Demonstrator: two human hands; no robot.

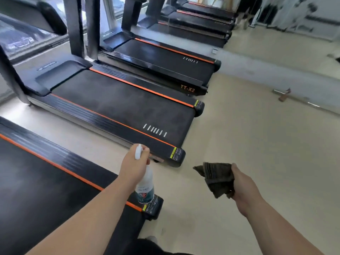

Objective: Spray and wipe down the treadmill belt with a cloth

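Stretching dark just ahead, the treadmill belt (117, 105) waits, with spraying apparently about to begin. The left hand (134, 167) grips the spray bottle (145, 188), nozzle aimed its way; the right hand (242, 183) pinches a folded cloth (217, 178) alongside. Next, I'd guess: squeeze, then wipe. Pale floor (239, 144), other treadmills (165, 57) ranked either side.

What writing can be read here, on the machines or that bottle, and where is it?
"TT-X2": orange letters on the side frame of the third treadmill.
Logo on the middle treadmill motor cover: blurred.
Stickers on the rear end caps: too small.
Spray bottle label: blurred.
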